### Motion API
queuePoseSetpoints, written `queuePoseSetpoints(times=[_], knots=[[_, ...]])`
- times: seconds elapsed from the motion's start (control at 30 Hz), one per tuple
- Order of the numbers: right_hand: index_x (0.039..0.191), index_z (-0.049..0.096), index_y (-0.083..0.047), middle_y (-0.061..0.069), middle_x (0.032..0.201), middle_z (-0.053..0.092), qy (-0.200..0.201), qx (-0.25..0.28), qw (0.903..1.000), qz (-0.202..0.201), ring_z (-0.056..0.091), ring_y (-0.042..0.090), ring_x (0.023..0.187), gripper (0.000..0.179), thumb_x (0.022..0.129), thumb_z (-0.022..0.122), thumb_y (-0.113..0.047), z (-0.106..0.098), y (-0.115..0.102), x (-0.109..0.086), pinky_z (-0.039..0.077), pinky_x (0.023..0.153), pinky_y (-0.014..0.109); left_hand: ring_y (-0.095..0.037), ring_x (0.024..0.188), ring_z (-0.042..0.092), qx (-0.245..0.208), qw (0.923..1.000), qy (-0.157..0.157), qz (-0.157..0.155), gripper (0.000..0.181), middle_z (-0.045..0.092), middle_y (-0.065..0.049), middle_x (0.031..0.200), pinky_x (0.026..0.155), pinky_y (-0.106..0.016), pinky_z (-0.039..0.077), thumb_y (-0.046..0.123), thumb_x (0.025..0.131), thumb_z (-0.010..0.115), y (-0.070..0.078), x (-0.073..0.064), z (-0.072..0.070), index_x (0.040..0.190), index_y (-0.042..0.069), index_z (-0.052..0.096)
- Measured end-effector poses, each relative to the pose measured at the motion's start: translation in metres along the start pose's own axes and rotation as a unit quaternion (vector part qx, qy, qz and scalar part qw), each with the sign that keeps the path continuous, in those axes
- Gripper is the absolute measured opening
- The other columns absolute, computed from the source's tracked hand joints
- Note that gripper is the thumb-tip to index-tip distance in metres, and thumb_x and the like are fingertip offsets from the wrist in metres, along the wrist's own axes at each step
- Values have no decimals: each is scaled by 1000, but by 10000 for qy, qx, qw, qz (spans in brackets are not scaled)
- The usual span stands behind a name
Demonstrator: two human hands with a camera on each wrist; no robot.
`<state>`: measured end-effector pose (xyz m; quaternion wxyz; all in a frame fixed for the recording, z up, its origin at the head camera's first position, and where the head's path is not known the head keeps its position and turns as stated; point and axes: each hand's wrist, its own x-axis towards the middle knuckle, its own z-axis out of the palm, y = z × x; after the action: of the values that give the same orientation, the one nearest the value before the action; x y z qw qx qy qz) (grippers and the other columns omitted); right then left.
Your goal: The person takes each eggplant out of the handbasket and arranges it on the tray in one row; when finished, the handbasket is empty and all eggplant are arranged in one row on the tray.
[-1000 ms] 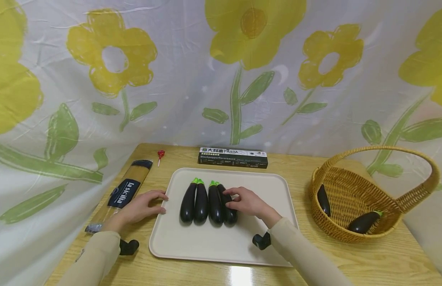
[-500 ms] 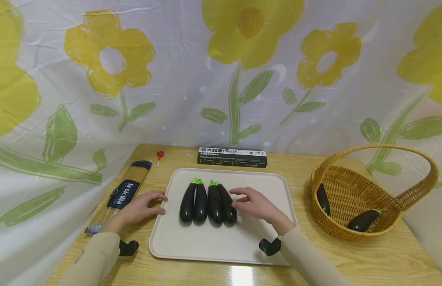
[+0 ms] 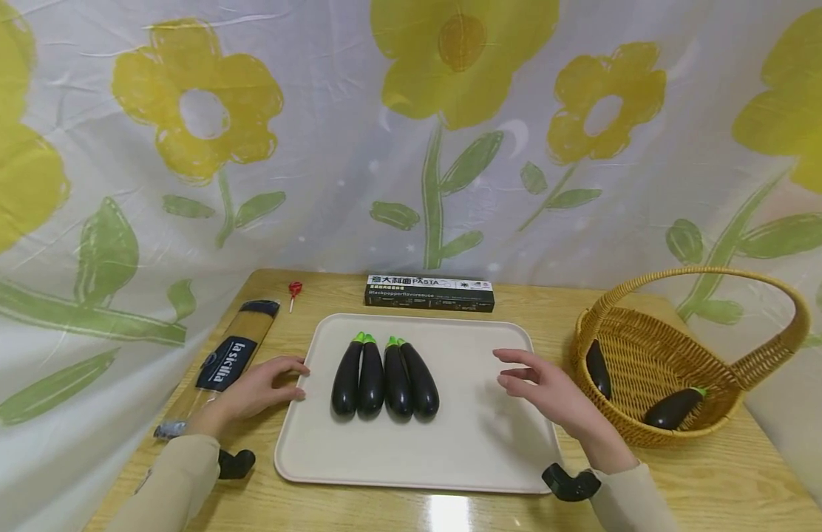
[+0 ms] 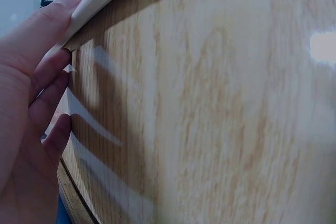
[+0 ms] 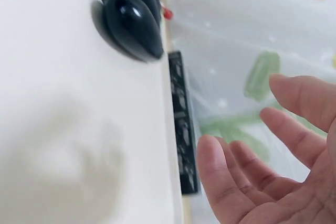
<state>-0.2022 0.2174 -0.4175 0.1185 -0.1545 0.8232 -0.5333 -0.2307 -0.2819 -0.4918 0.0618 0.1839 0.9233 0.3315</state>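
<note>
Several dark purple eggplants with green caps lie side by side on the left half of a cream tray. My right hand is raised over the tray's right side, fingers apart and loosely bent, with nothing between them. In the right wrist view the fingers reach up beside the tray's edge, with the eggplants farther off. My left hand touches the tray's left rim with its fingertips and thumb. The left wrist view has that thumb lying along the rim, the other fingers beside it.
To the right stands a wicker basket with a tall handle, holding two more eggplants. A black pasta box lies behind the tray. Left are a spaghetti pack and a red lollipop. A flowered cloth hangs behind.
My right hand has left the rightmost eggplant and moved right across the tray, empty. The eggplants and my left hand stay where they were.
</note>
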Motion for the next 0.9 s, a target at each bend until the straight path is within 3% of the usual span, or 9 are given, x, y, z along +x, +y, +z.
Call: queuePoseSetpoints(times=[0.1, 0.23, 0.47, 0.77, 0.83, 0.9], knots=[[141, 50, -11, 16, 145, 47, 99, 119, 9997, 180, 58, 33, 118, 52, 95, 65, -29, -15, 5, -10, 52, 93, 31, -44, 133, 41, 2, 10000, 5, -27, 36, 50, -21, 141, 109, -60, 32, 34, 88, 74, -1, 0, 1, 117, 14, 65], [144, 45, -9, 14, 145, 45, 249, 350, 9986, 321, 60, 22, 116, 54, 97, 63, -30, -39, 11, -23, 54, 91, 28, -43, 132, 42, -25, 10000, 17, -40, 36, 51, -21, 141, 109, -60, 32, 34, 88, 74, -3, -1, 3, 117, 15, 65], [149, 33, -1, 0, 140, 47, 223, 1066, 9939, 166, 56, 7, 118, 54, 103, 51, -24, -96, 21, -44, 52, 96, 31, -44, 132, 42, -29, 10000, 0, 6, 35, 50, -21, 141, 109, -60, 32, 34, 88, 73, -3, -1, 3, 117, 15, 65], [149, 29, 1, -20, 128, 49, 320, 552, 9951, 754, 58, 0, 112, 59, 103, 51, -29, -153, 38, -51, 52, 94, 28, -44, 133, 41, -68, 10000, -22, -20, 35, 50, -21, 142, 109, -60, 32, 33, 88, 74, 2, -1, 0, 117, 15, 65], [151, 23, 4, -19, 130, 46, 286, 439, 9950, 852, 57, -1, 113, 65, 103, 50, -31, -162, 43, -50, 52, 94, 28, -44, 133, 41, -48, 10000, -29, 8, 35, 49, -22, 142, 109, -60, 32, 33, 88, 73, 2, -1, -1, 117, 14, 65], [152, 20, 4, -10, 137, 42, 274, 362, 9942, 971, 56, -2, 112, 68, 104, 48, -34, -169, 47, -47, 52, 95, 29, -44, 133, 41, -59, 10000, -36, 7, 35, 49, -22, 142, 109, -60, 32, 33, 88, 73, 3, -2, -1, 117, 14, 65]])
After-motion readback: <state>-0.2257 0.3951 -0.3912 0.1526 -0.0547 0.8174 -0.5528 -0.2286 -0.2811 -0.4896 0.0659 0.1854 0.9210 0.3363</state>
